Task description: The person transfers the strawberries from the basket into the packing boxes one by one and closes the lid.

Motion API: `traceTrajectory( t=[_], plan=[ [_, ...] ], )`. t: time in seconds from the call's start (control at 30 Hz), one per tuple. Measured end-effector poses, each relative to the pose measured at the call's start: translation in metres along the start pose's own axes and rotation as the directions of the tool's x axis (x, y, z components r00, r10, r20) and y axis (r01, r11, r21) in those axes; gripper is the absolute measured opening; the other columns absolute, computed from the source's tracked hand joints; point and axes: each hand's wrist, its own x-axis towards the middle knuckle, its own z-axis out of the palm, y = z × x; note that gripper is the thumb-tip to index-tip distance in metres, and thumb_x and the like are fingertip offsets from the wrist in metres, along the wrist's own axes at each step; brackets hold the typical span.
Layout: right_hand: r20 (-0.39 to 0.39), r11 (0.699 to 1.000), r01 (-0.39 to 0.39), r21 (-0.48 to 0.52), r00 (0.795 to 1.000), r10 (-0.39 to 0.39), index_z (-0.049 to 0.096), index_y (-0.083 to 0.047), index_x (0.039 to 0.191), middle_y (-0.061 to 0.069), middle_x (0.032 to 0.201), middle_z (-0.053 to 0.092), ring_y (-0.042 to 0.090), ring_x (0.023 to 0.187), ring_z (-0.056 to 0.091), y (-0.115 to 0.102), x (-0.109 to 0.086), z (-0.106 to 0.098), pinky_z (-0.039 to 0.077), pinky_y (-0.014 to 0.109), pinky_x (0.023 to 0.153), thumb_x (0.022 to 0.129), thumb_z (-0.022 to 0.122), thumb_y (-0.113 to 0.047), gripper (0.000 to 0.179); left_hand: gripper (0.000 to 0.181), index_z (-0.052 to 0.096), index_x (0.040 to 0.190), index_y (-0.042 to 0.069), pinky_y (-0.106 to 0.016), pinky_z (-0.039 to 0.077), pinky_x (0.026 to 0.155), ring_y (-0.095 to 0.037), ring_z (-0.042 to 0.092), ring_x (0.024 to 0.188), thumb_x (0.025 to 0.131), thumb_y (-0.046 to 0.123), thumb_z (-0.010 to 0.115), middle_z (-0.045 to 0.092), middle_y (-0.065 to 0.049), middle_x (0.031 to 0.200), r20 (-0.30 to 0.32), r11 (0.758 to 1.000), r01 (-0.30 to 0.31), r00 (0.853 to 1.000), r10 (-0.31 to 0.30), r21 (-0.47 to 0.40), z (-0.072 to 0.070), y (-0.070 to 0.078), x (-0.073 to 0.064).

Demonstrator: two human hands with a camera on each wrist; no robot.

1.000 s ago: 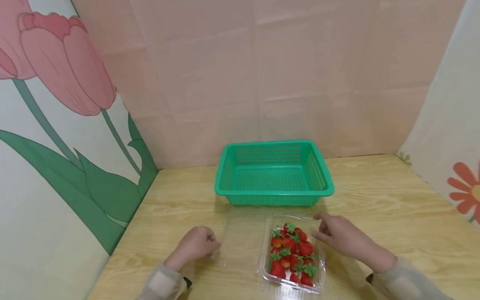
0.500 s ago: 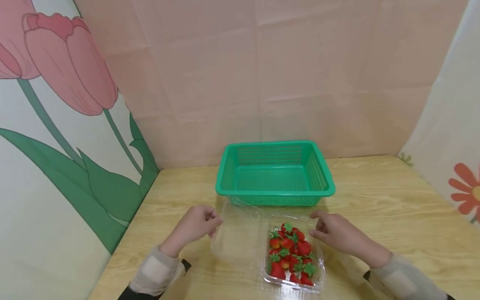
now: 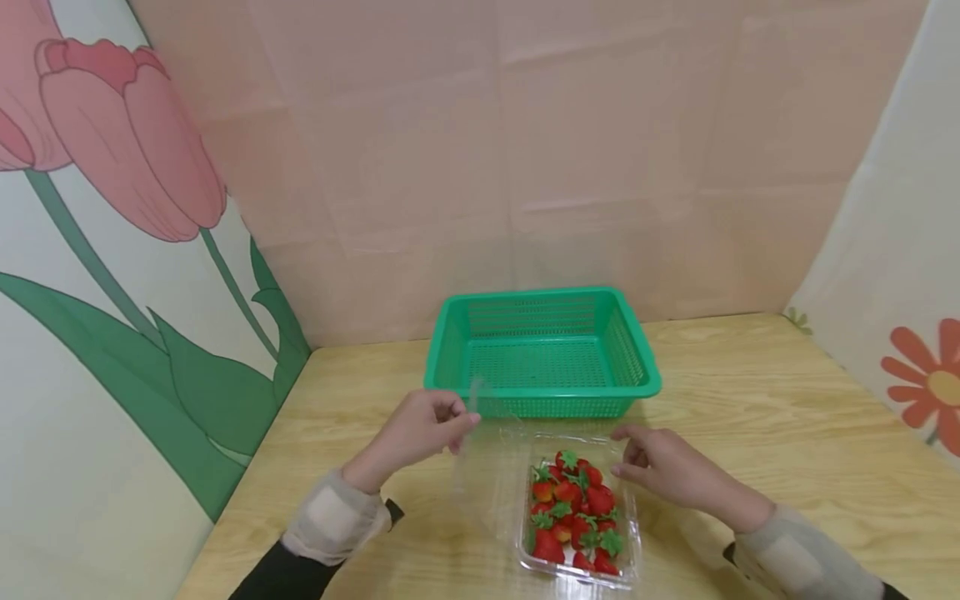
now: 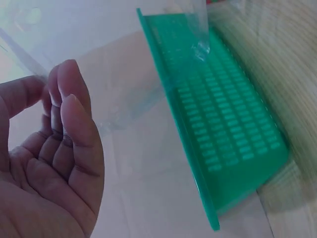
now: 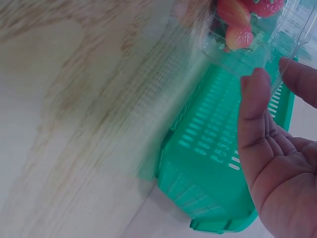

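A clear plastic clamshell box (image 3: pixel 579 577) full of red strawberries (image 3: pixel 570 510) with green leaves stands on the table. Its hinged transparent lid (image 3: pixel 491 479) is tilted up on the left side. My left hand (image 3: pixel 420 431) pinches the lid's outer edge between thumb and fingers; the left wrist view shows the hand (image 4: pixel 59 158) with its other fingers bent. On the box's right side, my right hand (image 3: pixel 667 467) pinches the rim near the far corner. In the right wrist view, the thumb and forefinger meet at the clear rim (image 5: pixel 283 74), close to a few strawberries (image 5: pixel 238 27).
Behind the box is a green perforated plastic basket (image 3: pixel 542 390), with nothing in it. The wooden table (image 3: pixel 757 392) ends at a pink cloth backdrop (image 3: pixel 390 167). Flower-printed panels flank it left and right.
My left hand has moved up and to the right, lifting the lid from lying flat to a steep tilt. My right hand has stayed at the box rim.
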Motion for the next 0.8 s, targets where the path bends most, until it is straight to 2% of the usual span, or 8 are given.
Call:
traceTrajectory(
  t=[0.17,0.37,0.5,0.57,0.7,0.8],
  plan=[
    [-0.011,1.000,-0.011,0.029,1.000,0.011,0.054,0.009,0.119,-0.007,0.075,0.060,0.006,0.067,0.057,0.003,0.001,0.001,0.050,0.026,0.060,0.089,0.072,-0.016,0.044,0.023,0.059,0.078,0.010,-0.024,0.043,0.051,-0.016,0.060,0.059,0.096,0.024,0.064,0.062,0.000,0.065,0.013,0.993,-0.095,0.995,0.096,-0.067,0.013,0.009,0.010],
    [0.004,0.990,-0.073,0.117,0.997,0.073,0.050,0.013,0.125,-0.003,0.076,0.061,0.011,0.062,0.058,0.006,0.002,0.002,0.050,0.027,0.055,0.088,0.073,-0.018,0.054,0.013,0.061,0.086,0.008,-0.035,0.053,0.056,-0.016,0.062,0.063,0.095,0.017,0.065,0.062,-0.001,0.072,0.035,0.971,-0.187,0.980,0.194,-0.146,0.031,0.017,0.024],
    [0.011,0.984,-0.085,0.154,0.996,0.084,0.053,0.014,0.121,-0.001,0.074,0.061,0.013,0.059,0.058,0.009,0.001,0.002,0.050,0.029,0.051,0.088,0.073,-0.017,0.049,0.008,0.064,0.092,0.009,-0.038,0.054,0.058,-0.016,0.062,0.065,0.096,0.016,0.064,0.063,-0.001,0.076,0.065,0.952,-0.251,0.962,0.265,-0.175,0.045,0.021,0.032],
    [0.013,0.982,-0.096,0.164,0.995,0.095,0.056,0.011,0.116,0.000,0.074,0.061,0.014,0.058,0.058,0.010,0.000,0.002,0.050,0.029,0.050,0.087,0.074,-0.018,0.044,0.007,0.066,0.095,0.009,-0.035,0.054,0.058,-0.015,0.062,0.065,0.096,0.016,0.064,0.064,0.000,0.077,0.088,0.944,-0.281,0.950,0.299,-0.173,0.051,0.024,0.036],
    [0.023,0.978,-0.120,0.172,0.993,0.118,0.060,0.005,0.107,0.001,0.073,0.061,0.015,0.058,0.057,0.011,0.000,0.000,0.049,0.030,0.049,0.088,0.073,-0.024,0.037,0.009,0.070,0.100,0.010,-0.027,0.052,0.056,-0.011,0.062,0.063,0.095,0.017,0.066,0.066,0.004,0.076,0.139,0.931,-0.340,0.924,0.357,-0.129,0.063,0.029,0.043],
    [0.031,0.977,-0.117,0.177,0.993,0.113,0.061,0.001,0.105,0.003,0.071,0.061,0.016,0.057,0.057,0.012,0.000,-0.001,0.049,0.030,0.049,0.093,0.068,-0.028,0.032,0.012,0.070,0.103,0.011,-0.022,0.051,0.057,-0.004,0.059,0.062,0.095,0.018,0.066,0.066,0.007,0.074,0.174,0.922,-0.382,0.905,0.387,-0.061,0.072,0.031,0.049]
  ],
)
